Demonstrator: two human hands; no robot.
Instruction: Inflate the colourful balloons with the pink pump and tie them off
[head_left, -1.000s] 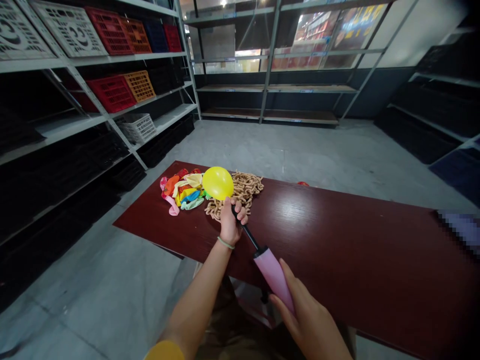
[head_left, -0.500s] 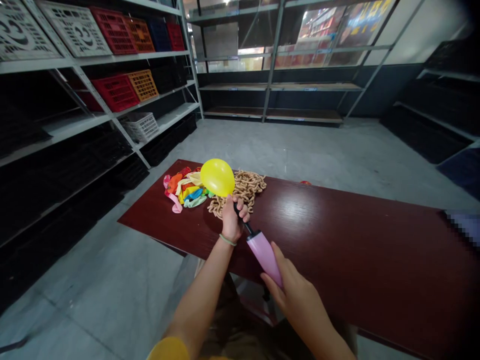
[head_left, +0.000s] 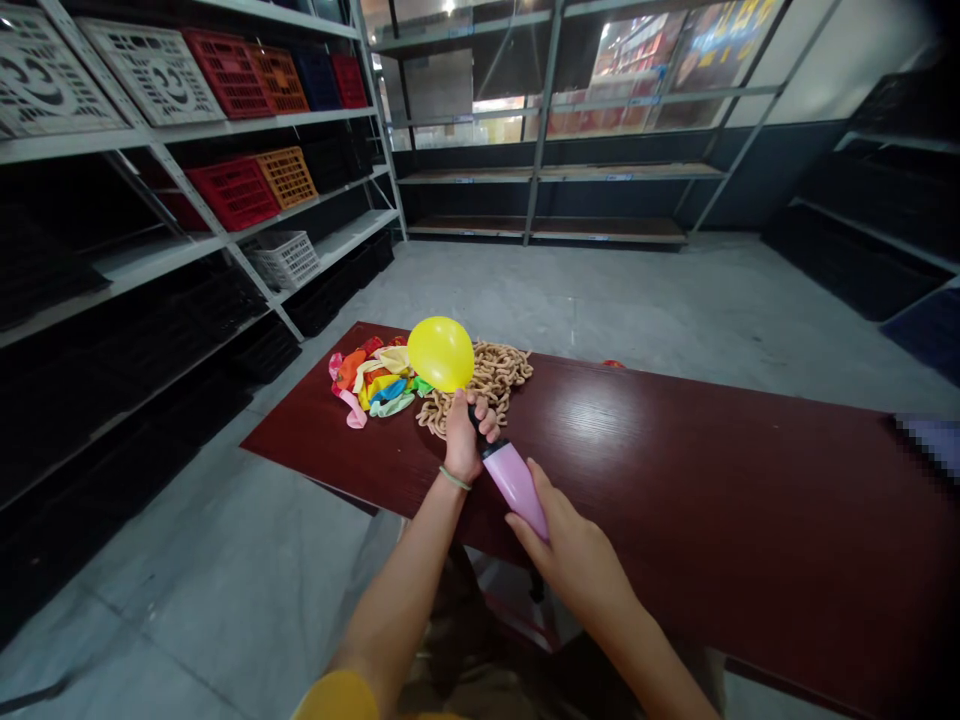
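Observation:
A yellow balloon (head_left: 441,354), partly inflated, sits just above the fingers of my left hand (head_left: 466,430). That hand is closed round the black handle end of a hand pump and the balloon's neck; the nozzle is hidden by the fingers. My right hand (head_left: 574,545) grips the pink barrel of the balloon pump (head_left: 515,485), which slants down toward me. Behind the left hand, a heap of tan chain-like links (head_left: 496,380) lies on the table. Left of it is a pile of limp coloured balloons (head_left: 379,378).
The dark red-brown table (head_left: 675,480) runs across to the right, where a blurred purple patch (head_left: 930,445) shows at its edge. Shelving with plastic crates (head_left: 232,190) stands at left; a metal rack (head_left: 540,175) stands at the back.
My right hand has pushed the pink barrel up and left toward my left hand, so the pump's rod no longer shows. The balloon has shifted slightly right.

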